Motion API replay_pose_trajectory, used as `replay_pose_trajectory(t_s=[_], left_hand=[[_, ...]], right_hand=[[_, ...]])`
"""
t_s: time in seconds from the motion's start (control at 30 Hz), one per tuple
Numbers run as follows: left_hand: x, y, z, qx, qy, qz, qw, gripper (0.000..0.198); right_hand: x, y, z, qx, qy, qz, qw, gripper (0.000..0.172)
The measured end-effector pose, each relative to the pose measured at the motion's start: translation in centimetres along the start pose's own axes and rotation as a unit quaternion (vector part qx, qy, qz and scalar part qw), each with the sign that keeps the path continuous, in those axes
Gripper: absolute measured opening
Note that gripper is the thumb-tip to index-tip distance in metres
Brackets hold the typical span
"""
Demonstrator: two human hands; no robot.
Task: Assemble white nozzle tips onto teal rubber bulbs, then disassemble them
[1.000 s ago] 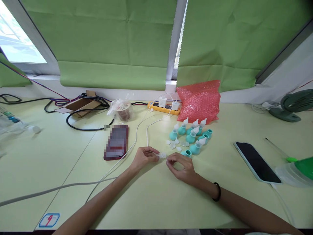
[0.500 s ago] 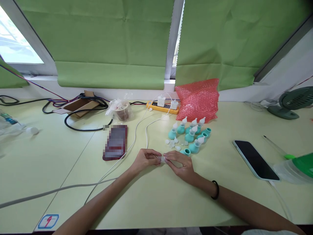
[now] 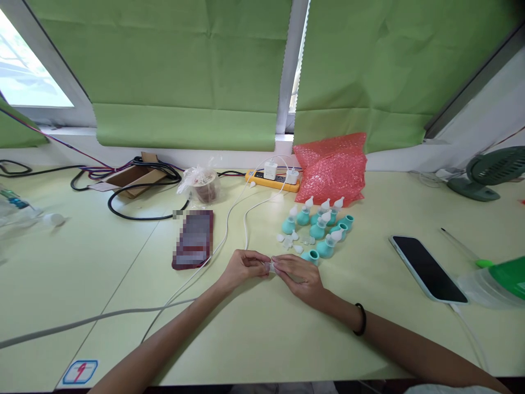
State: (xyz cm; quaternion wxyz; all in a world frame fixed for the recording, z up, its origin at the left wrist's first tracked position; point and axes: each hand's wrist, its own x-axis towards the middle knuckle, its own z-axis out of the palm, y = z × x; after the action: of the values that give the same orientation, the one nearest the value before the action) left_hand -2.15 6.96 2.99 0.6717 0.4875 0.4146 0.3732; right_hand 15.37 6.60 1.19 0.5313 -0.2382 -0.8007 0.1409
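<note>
My left hand [image 3: 245, 266] and my right hand [image 3: 301, 275] meet over the table in front of me. Between their fingertips they pinch a small translucent plastic piece [image 3: 270, 267], largely covered by the fingers. Just beyond my right hand lies an open-necked teal rubber bulb [image 3: 310, 256]. Behind it stand several teal bulbs fitted with white pointed nozzles [image 3: 326, 245], like nasal aspirators. Loose white nozzle tips [image 3: 287, 241] and small clear connectors [image 3: 308, 239] are scattered beside the bulbs.
A red bubble-wrap bag [image 3: 331, 171] and an orange power strip [image 3: 273, 180] sit at the back. White cables [image 3: 227, 227] run past a dark red phone [image 3: 193, 239] on the left. Another phone [image 3: 429, 268], a green-lidded container [image 3: 506, 279] and a fan [image 3: 488, 172] are at right.
My right hand has shifted slightly left, its fingers closing further over the small translucent piece. My left hand stays almost still.
</note>
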Motion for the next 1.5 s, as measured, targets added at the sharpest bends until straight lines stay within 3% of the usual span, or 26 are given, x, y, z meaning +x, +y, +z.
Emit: replay_pose_trajectory(t_s=[0.47, 0.63, 0.8, 1.0, 1.13, 1.5], left_hand=[[-0.08, -0.05, -0.01, -0.005, 0.008, 0.008, 1.000, 0.033], [-0.09, 0.09, 0.10, -0.016, 0.008, 0.040, 0.999, 0.024], [-0.22, 0.02, 0.07, -0.033, -0.010, 0.071, 0.997, 0.018], [-0.38, 0.10, -0.01, -0.043, -0.017, 0.061, 0.997, 0.020], [-0.26, 0.02, 0.10, -0.051, -0.009, 0.050, 0.997, 0.026], [-0.27, 0.02, 0.03, -0.032, -0.005, 0.016, 0.999, 0.037]], right_hand=[[0.09, -0.10, 0.02, -0.029, -0.024, -0.018, 0.999, 0.034], [0.14, -0.38, -0.05, -0.015, -0.043, -0.023, 0.999, 0.039], [0.05, -0.74, -0.19, -0.024, -0.053, 0.009, 0.998, 0.036], [-0.46, -0.66, -0.13, -0.015, -0.030, 0.084, 0.996, 0.035], [-0.60, -0.32, 0.09, -0.010, -0.020, 0.052, 0.998, 0.026], [-0.63, -0.02, -0.05, -0.005, -0.021, 0.007, 1.000, 0.033]])
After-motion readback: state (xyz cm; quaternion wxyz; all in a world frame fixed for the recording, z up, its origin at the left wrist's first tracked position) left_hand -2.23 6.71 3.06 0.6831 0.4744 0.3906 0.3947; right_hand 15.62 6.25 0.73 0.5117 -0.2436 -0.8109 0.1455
